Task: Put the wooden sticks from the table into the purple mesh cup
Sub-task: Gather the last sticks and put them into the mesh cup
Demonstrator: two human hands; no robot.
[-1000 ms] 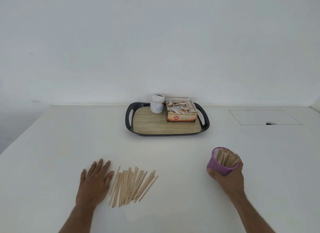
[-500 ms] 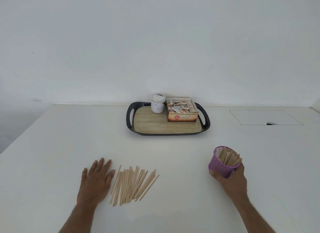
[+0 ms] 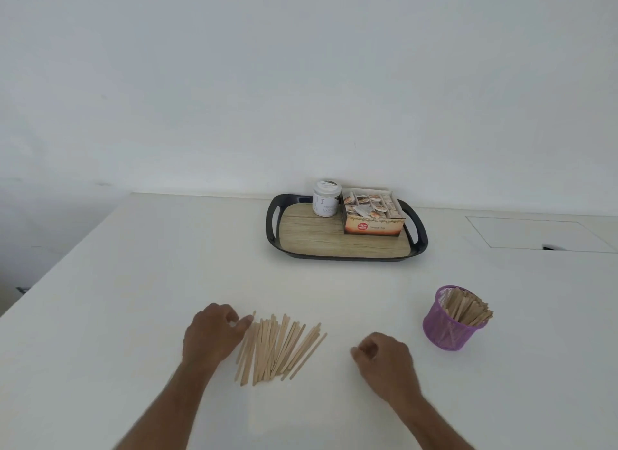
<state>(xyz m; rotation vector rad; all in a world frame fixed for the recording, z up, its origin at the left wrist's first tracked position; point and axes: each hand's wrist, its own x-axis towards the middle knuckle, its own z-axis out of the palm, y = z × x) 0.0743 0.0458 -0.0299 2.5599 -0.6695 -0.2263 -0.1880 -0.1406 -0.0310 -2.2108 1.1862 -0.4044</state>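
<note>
**A:** While nothing is lifted yet, status: loose wooden sticks (image 3: 277,347) lie fanned in a flat pile on the table (image 3: 133,282), lower centre of frame. Purple mesh cup (image 3: 449,320) stands upright at lower right, well apart from the pile, already stuffed with sticks leaning out toward the right.

**B:** Handling?

**A:** My read: light, thin, stiff, smooth. They slide over each other easily and lie flush on the surface, so single picks are fiddly. Better to rake a bundle together and pinch it across the middle, or lift by the ends at the pile's upper edge. Snap risk looks low unless they're bent hard.

**B:** Hands?

**A:** Left hand (image 3: 214,336) sits at the pile's left edge, fingers curled, thumb and fingertips touching the leftmost sticks near their upper ends. Can't tell whether it actually pinches one or just touches. Right hand (image 3: 384,357) is to the right of the pile, apart from it, between pile and cup, fingers loosely curled, holding nothing I can see.

**B:** Anything else around?

**A:** Dark tray (image 3: 272,228) with wood-look base at centre frame, far side of table. White jar (image 3: 326,198) and open box of sachets (image 3: 373,212) on it. None of it is near the work.
</note>
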